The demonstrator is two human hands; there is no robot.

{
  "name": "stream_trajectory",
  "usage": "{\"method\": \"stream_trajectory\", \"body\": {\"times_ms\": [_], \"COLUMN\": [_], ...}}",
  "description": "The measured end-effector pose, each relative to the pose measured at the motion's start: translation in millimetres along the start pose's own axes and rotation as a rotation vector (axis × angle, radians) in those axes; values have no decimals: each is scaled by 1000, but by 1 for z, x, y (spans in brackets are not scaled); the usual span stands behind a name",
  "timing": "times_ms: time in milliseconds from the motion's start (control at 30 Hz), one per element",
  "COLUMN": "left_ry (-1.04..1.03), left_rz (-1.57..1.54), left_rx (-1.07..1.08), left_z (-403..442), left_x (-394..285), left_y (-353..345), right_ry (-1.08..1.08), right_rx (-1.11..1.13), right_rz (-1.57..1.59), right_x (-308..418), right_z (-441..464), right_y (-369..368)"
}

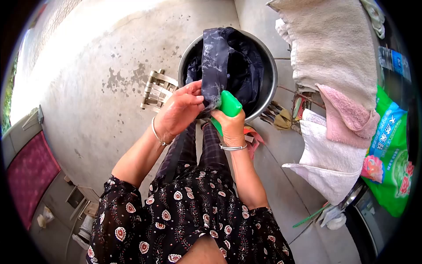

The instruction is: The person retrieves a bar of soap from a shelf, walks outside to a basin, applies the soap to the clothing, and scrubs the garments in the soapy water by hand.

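A round metal basin (271,75) holds dark wet cloth (246,66). One dark blue strip of the cloth (214,57), streaked with suds, lies across the basin toward me. At its near end, my right hand (231,125) is closed around a green bar (231,104), which touches or nearly touches the sudsy edge. My left hand (181,108) is at the cloth's left edge, palm turned inward and fingers curved, its fingertips partly behind or against the fabric. Whether those fingers pinch the cloth is hard to make out.
A small woven stool (157,90) stands left of the basin. Towels (334,44), a pink cloth (347,114) and a green bag (389,154) are on the right. Wet spots mark the concrete floor (88,132). A maroon panel (33,171) is at the left.
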State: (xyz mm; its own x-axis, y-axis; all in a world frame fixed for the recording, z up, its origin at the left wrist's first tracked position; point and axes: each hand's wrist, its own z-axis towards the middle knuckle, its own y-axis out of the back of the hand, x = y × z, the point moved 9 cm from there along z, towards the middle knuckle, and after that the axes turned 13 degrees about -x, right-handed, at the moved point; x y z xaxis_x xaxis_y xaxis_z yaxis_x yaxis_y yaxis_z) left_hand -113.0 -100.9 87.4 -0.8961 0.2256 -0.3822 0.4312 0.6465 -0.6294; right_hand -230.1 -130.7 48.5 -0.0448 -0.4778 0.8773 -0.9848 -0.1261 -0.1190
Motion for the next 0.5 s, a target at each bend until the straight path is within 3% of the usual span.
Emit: {"method": "stream_trajectory", "body": {"times_ms": [100,167,267,400,500], "left_ry": [117,-106,-117,-16,-6], "left_rz": [293,575,373,-87,-277], "left_rx": [168,39,-24,-31,-23], "left_z": [5,39,76,74,68], "left_x": [-5,-7,21,52,63], "left_y": [7,39,65,65,60], "right_ry": [-128,-182,-141,89,935], "right_rx": [116,177,321,333,53], "right_rz": [158,108,-1,-498,-745], "right_x": [17,30,27,27,98], "right_z": [5,1,-7,-16,-29], "right_y": [-5,-14,-40,-56,-61]}}
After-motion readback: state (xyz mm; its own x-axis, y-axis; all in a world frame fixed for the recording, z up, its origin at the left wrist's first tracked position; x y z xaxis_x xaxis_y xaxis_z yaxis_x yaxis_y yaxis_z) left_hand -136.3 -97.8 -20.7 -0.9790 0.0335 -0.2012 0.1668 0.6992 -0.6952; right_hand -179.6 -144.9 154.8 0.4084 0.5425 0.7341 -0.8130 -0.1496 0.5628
